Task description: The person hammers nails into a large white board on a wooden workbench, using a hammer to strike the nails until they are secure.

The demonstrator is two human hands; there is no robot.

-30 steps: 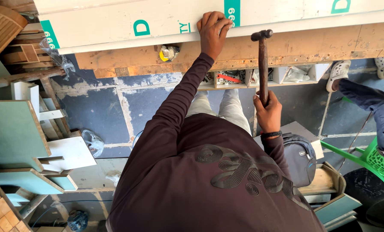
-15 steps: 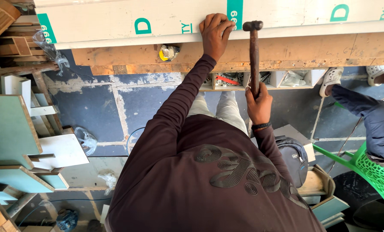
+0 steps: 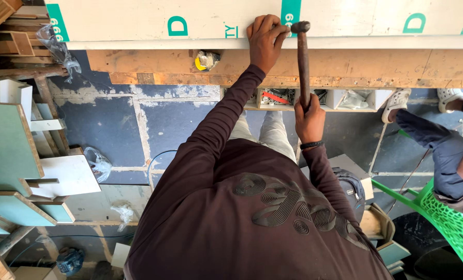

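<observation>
Right hand (image 3: 309,120) w/ closed grip round the hammer (image 3: 303,62) handle, head up at the white board (image 3: 138,23) edge on the counter (image 3: 397,65). Left hand (image 3: 265,39) lies on the board, fingers pinched just beside hammer head; can't tell what's in them.

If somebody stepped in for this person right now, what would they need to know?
Left hand: pressed flat on the white laminated board, fingers pinched beside the hammer head; any nail there is too small to see.
Right hand: gripping the hammer by the low end of its handle, head at the board's edge.
The board lies on a worn wooden workbench.
Done: board held in place, hammer at the spot.
Left: probably the striking; mind the fingertips close by.
</observation>
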